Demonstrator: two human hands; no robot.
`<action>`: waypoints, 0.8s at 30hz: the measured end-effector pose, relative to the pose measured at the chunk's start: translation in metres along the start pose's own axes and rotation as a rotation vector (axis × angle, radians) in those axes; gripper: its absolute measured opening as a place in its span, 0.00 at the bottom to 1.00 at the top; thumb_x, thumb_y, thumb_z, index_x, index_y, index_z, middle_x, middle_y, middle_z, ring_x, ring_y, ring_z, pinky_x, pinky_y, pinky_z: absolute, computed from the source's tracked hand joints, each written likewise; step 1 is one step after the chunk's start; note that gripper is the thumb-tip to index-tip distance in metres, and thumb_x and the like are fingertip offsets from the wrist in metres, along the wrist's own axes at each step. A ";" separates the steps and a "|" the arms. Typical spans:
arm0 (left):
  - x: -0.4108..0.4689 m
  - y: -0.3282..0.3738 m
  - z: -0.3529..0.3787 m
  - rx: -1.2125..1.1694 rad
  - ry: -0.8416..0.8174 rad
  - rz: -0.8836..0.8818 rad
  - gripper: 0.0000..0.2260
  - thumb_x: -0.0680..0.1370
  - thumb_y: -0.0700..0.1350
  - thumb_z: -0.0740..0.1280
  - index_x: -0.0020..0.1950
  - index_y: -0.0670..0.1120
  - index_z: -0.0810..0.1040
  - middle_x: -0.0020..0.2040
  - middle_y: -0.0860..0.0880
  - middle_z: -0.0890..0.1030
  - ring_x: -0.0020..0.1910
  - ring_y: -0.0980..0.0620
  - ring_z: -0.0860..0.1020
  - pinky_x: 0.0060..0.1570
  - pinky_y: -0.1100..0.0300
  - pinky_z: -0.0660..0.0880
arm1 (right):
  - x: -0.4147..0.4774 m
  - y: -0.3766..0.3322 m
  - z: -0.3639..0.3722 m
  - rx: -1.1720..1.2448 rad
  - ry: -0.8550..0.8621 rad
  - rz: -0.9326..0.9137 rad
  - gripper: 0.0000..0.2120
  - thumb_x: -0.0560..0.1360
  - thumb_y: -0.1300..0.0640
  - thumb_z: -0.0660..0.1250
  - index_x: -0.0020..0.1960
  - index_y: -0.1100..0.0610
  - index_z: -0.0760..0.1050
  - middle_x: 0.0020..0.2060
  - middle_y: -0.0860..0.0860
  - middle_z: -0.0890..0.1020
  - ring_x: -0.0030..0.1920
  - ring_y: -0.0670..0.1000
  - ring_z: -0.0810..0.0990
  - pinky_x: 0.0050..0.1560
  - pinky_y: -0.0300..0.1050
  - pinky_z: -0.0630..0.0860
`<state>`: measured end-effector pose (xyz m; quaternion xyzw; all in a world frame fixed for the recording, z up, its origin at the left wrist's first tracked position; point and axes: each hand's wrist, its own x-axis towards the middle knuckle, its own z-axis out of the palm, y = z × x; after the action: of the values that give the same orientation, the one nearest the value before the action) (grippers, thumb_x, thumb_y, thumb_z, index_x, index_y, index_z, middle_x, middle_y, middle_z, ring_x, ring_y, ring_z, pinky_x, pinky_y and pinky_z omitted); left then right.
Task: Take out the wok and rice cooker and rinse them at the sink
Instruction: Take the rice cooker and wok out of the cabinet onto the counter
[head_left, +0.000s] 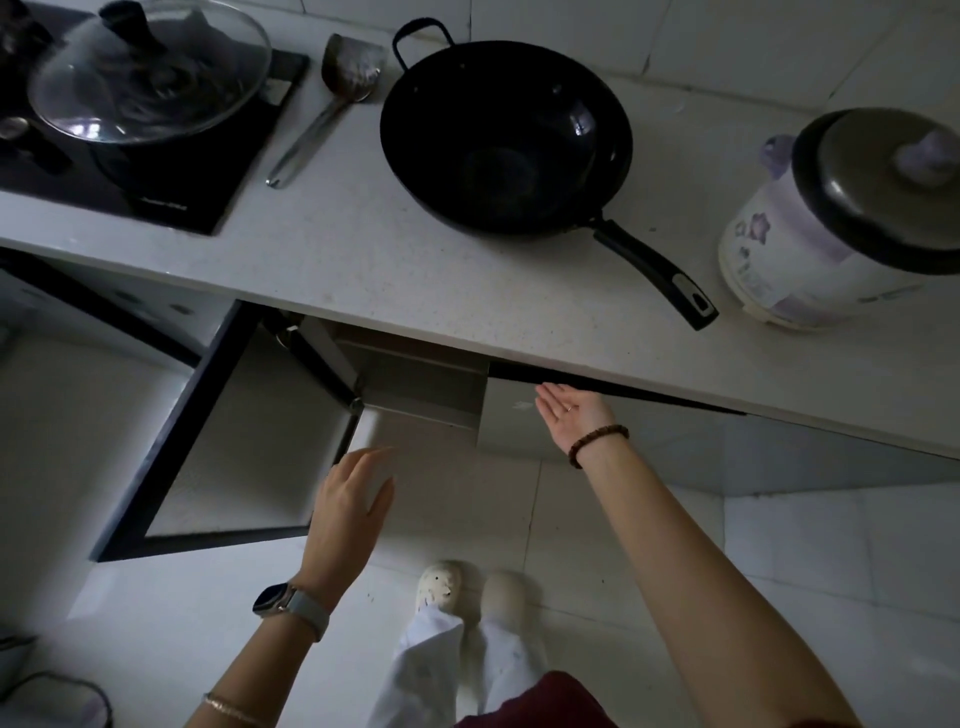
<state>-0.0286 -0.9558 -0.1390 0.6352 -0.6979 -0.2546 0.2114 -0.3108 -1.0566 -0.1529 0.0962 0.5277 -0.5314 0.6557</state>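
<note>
A black wok (506, 140) with a long handle sits on the white countertop (363, 260), its handle pointing toward the counter's front edge. To its right stands a white rice cooker (810, 223) with purple flowers and a dark-rimmed lid. Below the counter, my left hand (350, 499) is open with relaxed fingers beside the free edge of the open cabinet door (218, 441). My right hand (571, 410) is open, palm up, against the top of the shut right cabinet door (519, 431). Neither hand holds anything.
A black stove (156, 171) at the far left carries a pot under a glass lid (150, 73). A metal spatula (332, 104) lies between stove and wok. The open door swings out to the left. My feet (467, 587) stand on the tiled floor.
</note>
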 end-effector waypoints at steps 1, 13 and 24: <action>0.001 -0.001 -0.001 -0.005 0.009 0.002 0.15 0.77 0.37 0.69 0.63 0.45 0.77 0.58 0.48 0.78 0.56 0.48 0.77 0.55 0.61 0.68 | 0.004 -0.001 0.002 0.003 0.002 -0.004 0.24 0.78 0.74 0.50 0.74 0.68 0.56 0.71 0.62 0.66 0.71 0.58 0.66 0.70 0.50 0.65; 0.001 -0.003 -0.005 -0.009 0.087 -0.038 0.14 0.78 0.40 0.68 0.63 0.46 0.77 0.59 0.48 0.78 0.58 0.47 0.77 0.57 0.44 0.75 | 0.004 0.000 0.002 -0.296 -0.060 -0.004 0.25 0.80 0.64 0.57 0.76 0.57 0.57 0.70 0.56 0.70 0.70 0.56 0.69 0.69 0.50 0.67; -0.014 -0.006 -0.033 0.030 0.244 -0.064 0.12 0.76 0.36 0.68 0.60 0.42 0.79 0.56 0.43 0.79 0.54 0.42 0.78 0.55 0.45 0.75 | -0.075 0.020 0.001 -1.315 -0.224 -0.798 0.24 0.77 0.53 0.65 0.72 0.54 0.64 0.69 0.48 0.70 0.65 0.44 0.69 0.62 0.37 0.66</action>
<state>-0.0015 -0.9457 -0.1166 0.6866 -0.6500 -0.1714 0.2771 -0.2851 -1.0040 -0.1018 -0.5641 0.6597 -0.3115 0.3866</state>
